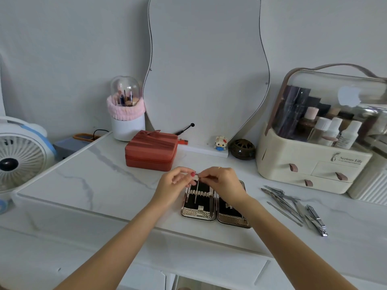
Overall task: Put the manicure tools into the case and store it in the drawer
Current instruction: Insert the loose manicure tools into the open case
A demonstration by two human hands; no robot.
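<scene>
head view looks down on a marble-patterned tabletop (88,181) where the manicure case (213,204) lies open flat, its two black-lined halves side by side, just in front of a red zipped box (151,150). both hands meet over the far edge of the left half: the left hand (175,185) and right hand (222,181) pinch a slim metal tool (197,190) at its top, fingers closed on it, its shaft running down under the elastic loops (200,194). exactly how much each hand bears is hard to tell. the step in hand looks like seating the first tool in its loop; the rest of the loops seem empty. the remaining manicure tools (293,206), including nail clippers (316,220), lie loose to the right of the case, near a cream cosmetics organiser (310,164). next calls for pushing this tool home, then reaching right for another; a drawer front (209,271) shows below the tabletop edge
</scene>
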